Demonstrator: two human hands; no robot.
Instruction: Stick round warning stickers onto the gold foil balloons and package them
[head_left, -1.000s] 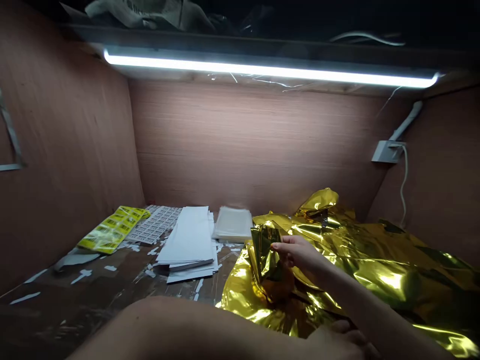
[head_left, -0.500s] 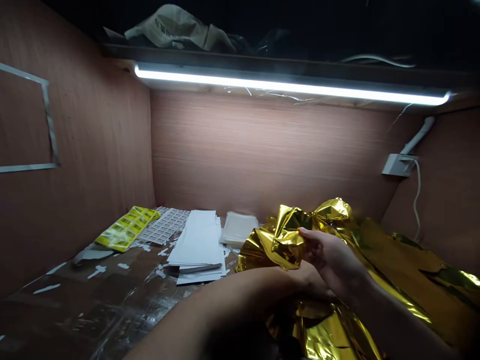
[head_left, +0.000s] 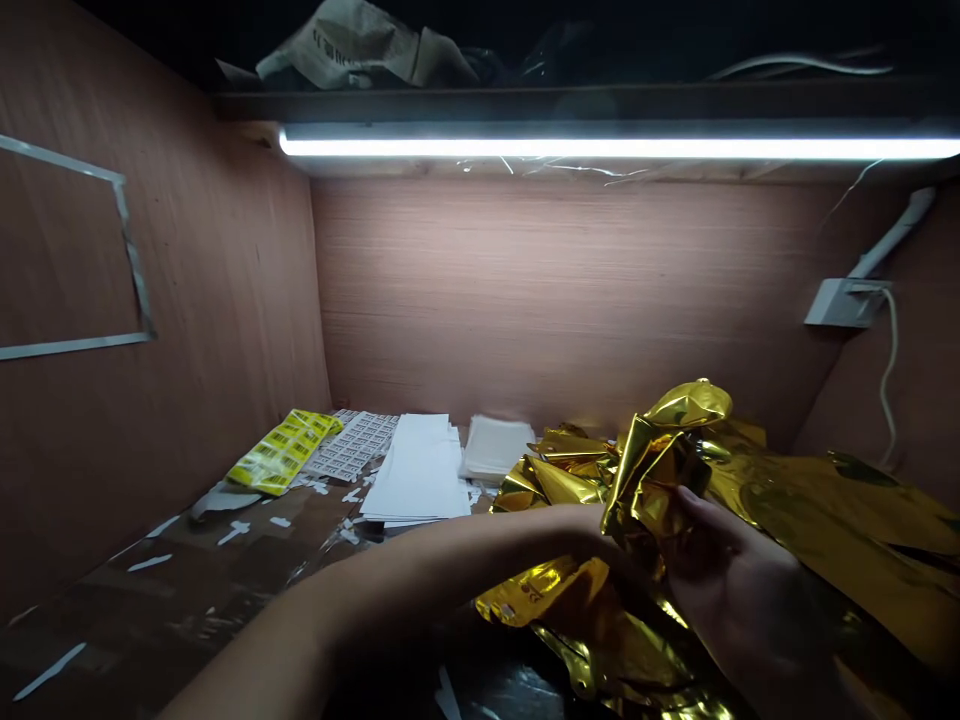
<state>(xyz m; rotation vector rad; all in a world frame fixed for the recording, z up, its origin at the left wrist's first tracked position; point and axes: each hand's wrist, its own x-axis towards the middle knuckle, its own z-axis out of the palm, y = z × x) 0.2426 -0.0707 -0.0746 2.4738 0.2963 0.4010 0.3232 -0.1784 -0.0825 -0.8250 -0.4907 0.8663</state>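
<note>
Pinching gold foil (head_left: 634, 465), the right hand (head_left: 742, 575) curls above the desk (head_left: 240, 580). Foil mostly hides the left hand (head_left: 613, 550); its grip is unclear.

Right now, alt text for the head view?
The person's right hand holds crumpled gold foil; the left arm extends behind it. Leftward lie a translucent stack, white paper, printed white label sheets and yellow labels, under a lit tube light.
</note>
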